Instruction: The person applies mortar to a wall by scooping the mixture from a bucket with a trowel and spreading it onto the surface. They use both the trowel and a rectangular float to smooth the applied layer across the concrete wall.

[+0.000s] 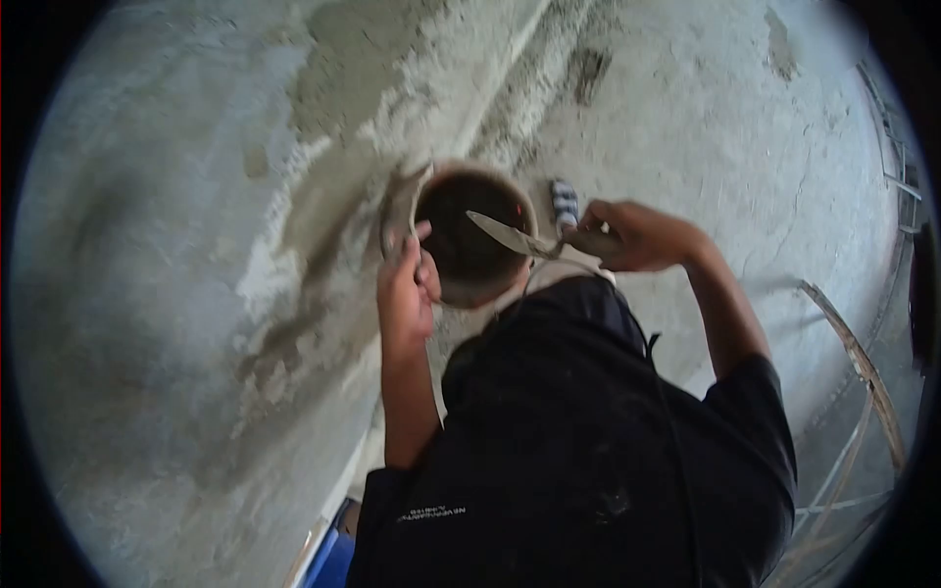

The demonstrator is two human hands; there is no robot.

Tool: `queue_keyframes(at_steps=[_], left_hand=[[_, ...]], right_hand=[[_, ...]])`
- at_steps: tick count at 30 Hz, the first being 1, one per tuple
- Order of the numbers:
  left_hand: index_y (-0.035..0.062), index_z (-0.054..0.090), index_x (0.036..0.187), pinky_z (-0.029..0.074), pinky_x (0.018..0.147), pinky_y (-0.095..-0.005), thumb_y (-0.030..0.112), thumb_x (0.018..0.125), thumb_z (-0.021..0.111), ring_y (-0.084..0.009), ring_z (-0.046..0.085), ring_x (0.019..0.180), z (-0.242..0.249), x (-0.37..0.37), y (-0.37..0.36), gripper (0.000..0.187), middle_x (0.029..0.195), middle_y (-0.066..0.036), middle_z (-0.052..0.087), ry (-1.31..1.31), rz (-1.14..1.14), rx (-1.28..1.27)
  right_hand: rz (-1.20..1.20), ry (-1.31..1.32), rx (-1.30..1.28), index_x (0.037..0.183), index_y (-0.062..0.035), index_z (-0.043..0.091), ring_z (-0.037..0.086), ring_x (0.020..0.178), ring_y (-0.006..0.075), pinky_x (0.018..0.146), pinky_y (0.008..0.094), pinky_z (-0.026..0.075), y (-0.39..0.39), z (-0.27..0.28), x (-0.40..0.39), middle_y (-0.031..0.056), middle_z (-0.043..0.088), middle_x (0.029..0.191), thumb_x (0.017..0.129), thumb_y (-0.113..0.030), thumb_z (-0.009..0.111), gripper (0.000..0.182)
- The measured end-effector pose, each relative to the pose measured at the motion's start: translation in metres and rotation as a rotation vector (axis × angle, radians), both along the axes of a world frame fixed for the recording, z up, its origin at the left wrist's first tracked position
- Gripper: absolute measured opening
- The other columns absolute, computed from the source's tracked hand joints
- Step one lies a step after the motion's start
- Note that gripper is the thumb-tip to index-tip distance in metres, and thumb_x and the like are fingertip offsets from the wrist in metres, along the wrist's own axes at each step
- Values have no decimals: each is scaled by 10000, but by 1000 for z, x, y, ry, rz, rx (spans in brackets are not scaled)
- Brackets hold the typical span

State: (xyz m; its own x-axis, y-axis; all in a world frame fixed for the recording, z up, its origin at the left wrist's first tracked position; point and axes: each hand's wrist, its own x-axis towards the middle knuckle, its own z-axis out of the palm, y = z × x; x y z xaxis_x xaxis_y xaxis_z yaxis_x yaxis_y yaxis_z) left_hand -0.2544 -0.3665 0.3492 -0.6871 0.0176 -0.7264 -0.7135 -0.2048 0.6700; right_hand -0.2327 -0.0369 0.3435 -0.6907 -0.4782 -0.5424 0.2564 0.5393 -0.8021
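Observation:
A round bucket [524, 196] with a dark inside is in front of my body, its mouth facing up toward me. At its left side, my left hand [410, 282] grips the rim with bent fingers. My right hand [632, 237] is closed around the handle of a pointed trowel [502, 233]. The blade reaches left over the bucket's mouth, its tip above the dark interior. How much is inside the bucket is too dark to make out.
A rough, patchy grey concrete wall [147, 245] fills the left side. Grey concrete floor [725, 127] spreads to the right. A striped shoe or sock [564, 203] shows beyond the bucket. Curved wooden strips [853, 358] stand at far right, and something blue [331, 559] is at bottom left.

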Motion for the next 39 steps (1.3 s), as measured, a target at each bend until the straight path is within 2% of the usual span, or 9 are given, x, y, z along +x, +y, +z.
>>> queue_keyframes(at_steps=[6,8,11,16,19,22,27,34,39], left_hand=[[-3,460,1373,212,448,-180,272,1013,499,-20,272,486,35,-4,27,455,636,54,380,34,-88,38],[-32,442,1375,203,449,-175,346,1025,458,-15,261,487,45,-4,37,516,631,55,368,75,-132,10],[-47,436,1371,201,446,-177,449,1029,396,-18,248,484,53,-4,47,604,628,56,357,117,-85,131],[-53,426,1368,195,445,-173,551,1008,360,-20,240,486,61,-11,63,707,636,55,350,135,-85,132],[-53,438,1354,198,449,-177,585,994,358,-20,246,496,58,-13,66,738,655,47,352,128,-80,173],[-51,455,1337,211,455,-198,663,945,357,-39,272,509,54,-13,60,821,682,21,372,112,-72,195],[-55,455,1321,211,458,-206,717,903,313,-67,283,508,56,-2,13,889,703,5,385,140,33,276],[-35,511,1231,220,462,-220,732,897,299,-83,285,499,63,23,-22,863,667,3,384,167,278,198],[-30,527,1194,218,437,-223,745,888,315,-87,281,474,58,28,-30,859,656,-4,398,136,243,184]], right_hand=[[579,473,109,898,-28,719,655,741,356,687,453,524,-64,-100,-26,175,668,780,759,-126,608,202],[275,185,206,789,46,715,678,865,388,765,456,535,-85,-55,-42,272,675,861,701,-116,578,230],[465,250,214,854,7,722,674,825,380,744,443,530,-102,-72,-46,223,685,832,741,-158,584,243],[353,70,45,916,59,694,676,774,356,735,409,530,-68,-63,-42,216,693,868,780,-224,641,319],[354,-46,-203,1013,67,665,680,742,261,671,357,544,-37,-72,-42,161,703,901,772,-216,692,373],[164,-518,-613,1198,63,580,661,699,149,566,261,545,-17,-83,-34,116,690,927,783,-189,719,505],[-19,-619,-828,1231,66,553,661,695,164,560,273,545,17,-93,-7,146,692,990,756,-174,730,561],[-340,-361,-1095,1205,73,533,663,679,205,509,272,536,55,-71,3,237,659,1004,730,-187,737,578],[-673,85,-929,1205,-3,499,595,791,153,637,279,504,19,-27,-35,134,600,1046,765,-155,731,520]])
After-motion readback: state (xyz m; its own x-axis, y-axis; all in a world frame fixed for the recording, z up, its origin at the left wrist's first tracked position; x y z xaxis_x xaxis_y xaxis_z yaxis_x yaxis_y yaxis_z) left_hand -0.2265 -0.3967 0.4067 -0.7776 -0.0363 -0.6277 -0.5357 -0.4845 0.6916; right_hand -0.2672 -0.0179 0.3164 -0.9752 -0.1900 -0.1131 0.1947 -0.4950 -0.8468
